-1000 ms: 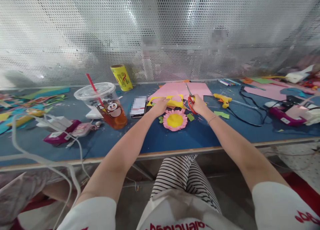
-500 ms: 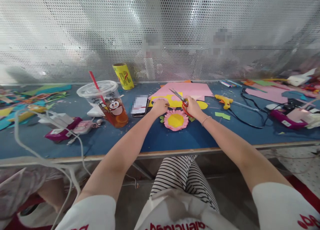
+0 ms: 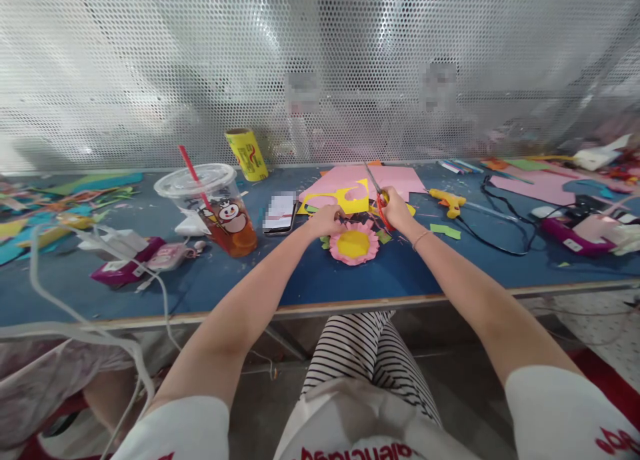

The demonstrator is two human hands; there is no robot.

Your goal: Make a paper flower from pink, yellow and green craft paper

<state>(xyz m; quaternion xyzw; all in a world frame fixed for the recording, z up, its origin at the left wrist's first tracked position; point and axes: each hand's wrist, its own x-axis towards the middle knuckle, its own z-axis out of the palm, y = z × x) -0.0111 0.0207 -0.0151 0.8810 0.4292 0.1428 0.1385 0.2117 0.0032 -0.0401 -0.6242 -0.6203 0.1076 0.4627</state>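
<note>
My left hand point(image 3: 327, 221) is closed on the lower edge of a yellow sheet of paper point(image 3: 356, 205) that has rounded openings cut in it. In my right hand point(image 3: 398, 211) is a pair of scissors point(image 3: 383, 215) with red handles, its blades pointing away from me beside the sheet's right edge. Whether the blades touch the paper I cannot tell. Just below my hands lies a pink paper flower point(image 3: 354, 244) with a yellow centre and green leaves. A rounded yellow paper piece point(image 3: 411, 209) shows partly behind my right hand.
Pink paper sheets point(image 3: 400, 178) lie behind my hands. A phone point(image 3: 280, 213) and a lidded drink cup point(image 3: 227, 220) stand to the left, with a yellow roll point(image 3: 247, 155) behind. On the right are a yellow glue gun point(image 3: 447, 202), its black cord and green scraps point(image 3: 445, 231).
The scissors swung from pointing left across the yellow sheet to pointing away, as my right hand moved right. The sheet's right part now stands raised; the flower shifted slightly.
</note>
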